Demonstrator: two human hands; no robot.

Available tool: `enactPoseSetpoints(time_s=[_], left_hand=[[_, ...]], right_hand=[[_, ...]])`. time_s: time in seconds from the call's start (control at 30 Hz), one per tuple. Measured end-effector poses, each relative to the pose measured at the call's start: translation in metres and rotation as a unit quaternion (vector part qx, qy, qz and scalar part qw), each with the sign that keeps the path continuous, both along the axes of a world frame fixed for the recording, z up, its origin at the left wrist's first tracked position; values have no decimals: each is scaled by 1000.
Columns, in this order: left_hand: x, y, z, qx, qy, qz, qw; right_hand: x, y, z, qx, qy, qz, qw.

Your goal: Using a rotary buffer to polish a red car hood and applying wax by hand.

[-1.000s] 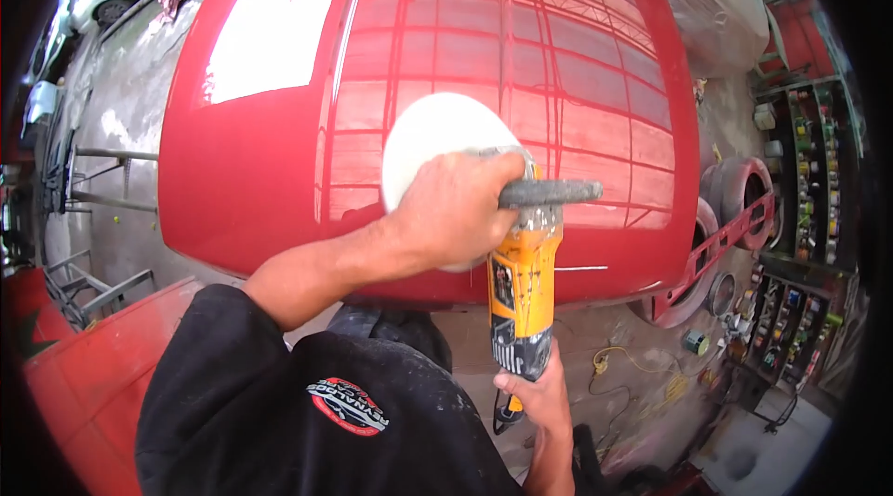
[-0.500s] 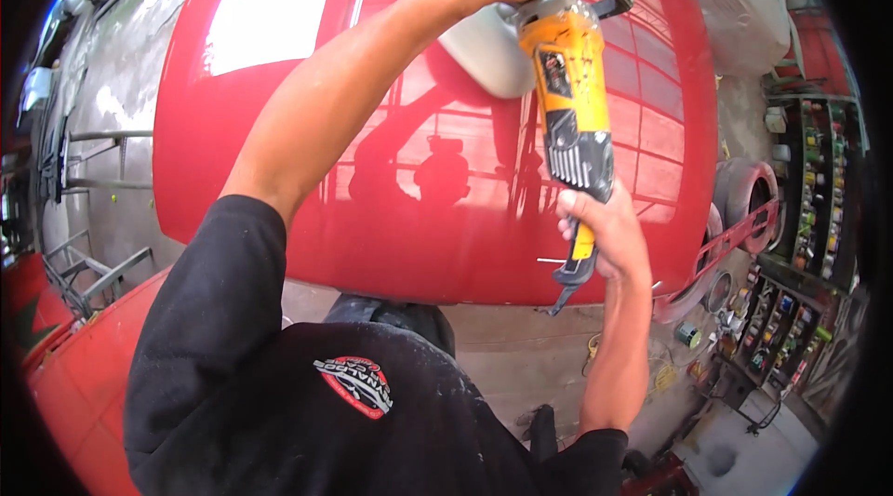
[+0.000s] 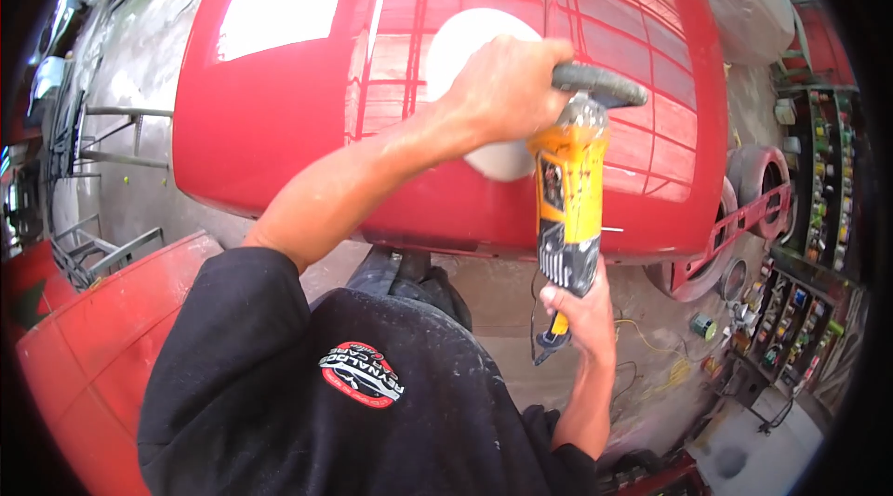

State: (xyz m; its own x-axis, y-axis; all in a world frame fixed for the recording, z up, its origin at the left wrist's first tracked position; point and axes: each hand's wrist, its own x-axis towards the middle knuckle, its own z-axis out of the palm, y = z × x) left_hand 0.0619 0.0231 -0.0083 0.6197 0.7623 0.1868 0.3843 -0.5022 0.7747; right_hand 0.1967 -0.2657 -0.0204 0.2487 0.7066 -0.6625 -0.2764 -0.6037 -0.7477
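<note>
A yellow and black polisher (image 3: 575,189) lies lengthwise in front of me over a glossy red car panel (image 3: 270,128). My left hand (image 3: 512,87) is closed at its head, on the dark curved handle (image 3: 600,82). Round the rear grip, my right hand (image 3: 584,310) is wrapped with the thumb along the side. The white round pad (image 3: 474,31) sits on the panel, partly covered by my left hand and forearm. Because of my hand, I cannot see how the fingers close on the handle.
Metal stands (image 3: 116,254) and a second red panel (image 3: 102,338) are at the left. Tyres (image 3: 758,189) and shelves with many small containers (image 3: 823,189) line the right. A yellow cable (image 3: 684,370) lies on the floor. Plastic sheeting (image 3: 744,3) covers something at the far right.
Both hands have drawn the polisher and its pad nearer to me, toward the panel's near edge. The pad shows more fully now. My view has shifted slightly too.
</note>
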Motion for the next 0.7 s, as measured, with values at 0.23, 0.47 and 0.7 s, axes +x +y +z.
enactPoseSetpoints(time_s=[0.23, 0.47, 0.7], left_hand=[[-29, -32, 0, -22, -40, -25, 999], [-36, -62, -6, -125, 5, -66, 990], [-32, -49, -9, -136, -38, -64, 988]], right_hand=[[-25, -43, 5, -37, -60, 7, 997], [-35, -75, 23, -74, -91, 8, 993], [-38, -62, 25, -90, -85, 19, 992]])
